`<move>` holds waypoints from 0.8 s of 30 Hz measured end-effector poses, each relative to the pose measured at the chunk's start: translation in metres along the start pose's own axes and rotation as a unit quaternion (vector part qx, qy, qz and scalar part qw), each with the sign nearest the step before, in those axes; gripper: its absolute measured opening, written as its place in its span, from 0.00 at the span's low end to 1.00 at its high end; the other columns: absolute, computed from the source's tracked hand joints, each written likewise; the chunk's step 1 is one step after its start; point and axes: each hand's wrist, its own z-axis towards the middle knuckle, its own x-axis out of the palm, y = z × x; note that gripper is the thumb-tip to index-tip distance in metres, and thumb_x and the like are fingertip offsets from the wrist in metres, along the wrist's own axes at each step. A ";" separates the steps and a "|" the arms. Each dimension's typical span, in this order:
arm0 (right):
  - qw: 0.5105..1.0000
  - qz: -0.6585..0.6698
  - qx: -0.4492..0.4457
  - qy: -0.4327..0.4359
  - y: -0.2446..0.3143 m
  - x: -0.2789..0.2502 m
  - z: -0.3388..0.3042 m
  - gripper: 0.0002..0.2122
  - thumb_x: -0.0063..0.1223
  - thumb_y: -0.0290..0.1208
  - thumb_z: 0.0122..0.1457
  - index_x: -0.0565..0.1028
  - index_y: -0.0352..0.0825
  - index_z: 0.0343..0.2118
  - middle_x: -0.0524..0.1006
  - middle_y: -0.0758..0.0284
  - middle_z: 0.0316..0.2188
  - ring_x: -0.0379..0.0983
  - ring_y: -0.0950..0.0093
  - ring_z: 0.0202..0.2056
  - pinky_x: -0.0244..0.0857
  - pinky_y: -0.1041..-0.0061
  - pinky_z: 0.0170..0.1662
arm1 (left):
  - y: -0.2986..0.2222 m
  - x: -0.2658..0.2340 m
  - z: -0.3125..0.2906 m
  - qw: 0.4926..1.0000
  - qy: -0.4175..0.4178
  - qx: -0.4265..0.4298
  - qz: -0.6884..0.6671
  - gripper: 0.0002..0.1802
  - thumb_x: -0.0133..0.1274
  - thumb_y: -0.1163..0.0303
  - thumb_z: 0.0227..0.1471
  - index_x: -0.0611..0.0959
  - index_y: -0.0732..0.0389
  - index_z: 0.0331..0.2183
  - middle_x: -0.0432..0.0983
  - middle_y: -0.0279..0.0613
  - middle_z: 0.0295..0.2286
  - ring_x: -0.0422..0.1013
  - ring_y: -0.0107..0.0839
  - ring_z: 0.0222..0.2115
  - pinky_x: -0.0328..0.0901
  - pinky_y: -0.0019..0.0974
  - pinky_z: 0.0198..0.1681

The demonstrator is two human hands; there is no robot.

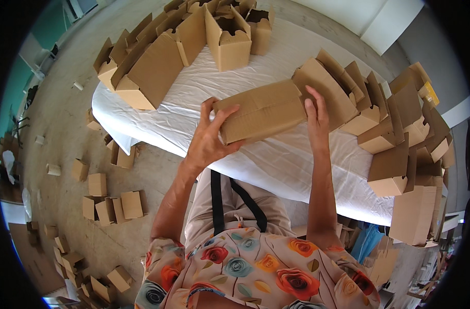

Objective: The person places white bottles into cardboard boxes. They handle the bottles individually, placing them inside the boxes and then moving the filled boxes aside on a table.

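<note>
A brown cardboard box [263, 110] is held level above the near side of a table spread with a white cloth [193, 121]. My left hand [211, 131] grips its left end, thumb on the top face and fingers wrapped around the end and lower edge. At the box's right end, my right hand [317, 110] rests with fingers upright and nearly straight, against the flap side. Just behind that hand stands an open cardboard box [327, 90], its raised panel close to the held one.
Rows of open boxes [152, 67] stand at the table's far left, with more boxes [394, 123] along the right. Loose boxes [114, 208] lie on the concrete floor at left. A blue plastic sheet [366, 242] and flattened cardboard [384, 260] sit below the table's right edge.
</note>
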 end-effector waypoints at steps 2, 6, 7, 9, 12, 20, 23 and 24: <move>1.000 0.019 -0.005 -0.001 0.001 -0.006 -0.012 0.15 0.43 0.31 0.59 0.66 0.36 0.49 0.69 0.69 0.34 0.63 0.80 0.34 0.59 0.82 0.40 | 0.000 -0.007 -0.010 0.997 -0.065 -0.033 0.002 0.40 0.66 0.67 0.28 0.69 0.56 0.47 0.55 0.47 0.46 0.59 0.43 0.48 0.65 0.41 0.47; 0.989 -0.040 -0.094 -0.106 0.023 -0.025 -0.016 0.15 0.45 0.27 0.58 0.66 0.34 0.49 0.70 0.66 0.36 0.66 0.77 0.39 0.59 0.77 0.45 | 0.023 -0.037 -0.022 0.965 -0.223 -0.108 0.089 0.36 0.64 0.67 0.32 0.70 0.56 0.48 0.57 0.45 0.44 0.60 0.40 0.45 0.66 0.40 0.44; 0.980 -0.068 -0.125 -0.136 0.023 -0.035 -0.011 0.15 0.46 0.27 0.57 0.66 0.34 0.49 0.70 0.65 0.36 0.66 0.76 0.39 0.59 0.76 0.46 | 0.028 -0.039 -0.019 0.956 -0.240 -0.124 0.118 0.36 0.63 0.67 0.33 0.69 0.56 0.48 0.56 0.47 0.44 0.60 0.41 0.45 0.65 0.42 0.45; 0.958 -0.158 -0.172 -0.168 0.028 -0.052 0.000 0.16 0.47 0.27 0.56 0.67 0.34 0.48 0.70 0.63 0.38 0.67 0.73 0.40 0.60 0.75 0.47 | 0.037 -0.041 -0.003 0.932 -0.276 -0.153 0.177 0.36 0.63 0.67 0.33 0.69 0.56 0.49 0.56 0.49 0.46 0.60 0.43 0.44 0.63 0.45 0.46; 0.930 -0.281 -0.180 -0.150 0.031 -0.062 0.014 0.16 0.49 0.27 0.54 0.67 0.33 0.48 0.70 0.61 0.40 0.67 0.68 0.41 0.60 0.73 0.47 | 0.060 -0.039 0.015 0.915 -0.305 -0.177 0.197 0.39 0.62 0.67 0.34 0.66 0.52 0.51 0.50 0.58 0.50 0.55 0.51 0.50 0.58 0.48 0.50; 0.981 -0.178 -0.044 -0.055 -0.003 -0.071 0.008 0.10 0.52 0.24 0.51 0.71 0.32 0.38 0.74 0.62 0.34 0.71 0.68 0.35 0.64 0.76 0.39 | 0.013 -0.002 0.023 0.928 -0.323 -0.060 0.174 0.35 0.55 0.78 0.41 0.62 0.59 0.53 0.49 0.57 0.54 0.50 0.52 0.55 0.49 0.44 0.56; 0.981 -0.182 -0.063 0.001 0.016 -0.055 -0.005 0.07 0.52 0.24 0.51 0.71 0.31 0.33 0.74 0.64 0.29 0.71 0.72 0.30 0.64 0.77 0.35 | -0.029 0.017 0.018 0.974 -0.219 0.004 0.061 0.23 0.51 0.83 0.42 0.72 0.63 0.44 0.67 0.50 0.45 0.60 0.46 0.51 0.55 0.42 0.53; 0.985 -0.154 -0.077 0.024 0.024 -0.050 -0.009 0.07 0.52 0.24 0.51 0.71 0.31 0.33 0.74 0.64 0.28 0.70 0.72 0.30 0.64 0.78 0.35 | -0.040 0.022 0.020 0.982 -0.183 0.040 0.005 0.21 0.51 0.83 0.43 0.74 0.63 0.43 0.68 0.50 0.44 0.62 0.46 0.49 0.58 0.41 0.51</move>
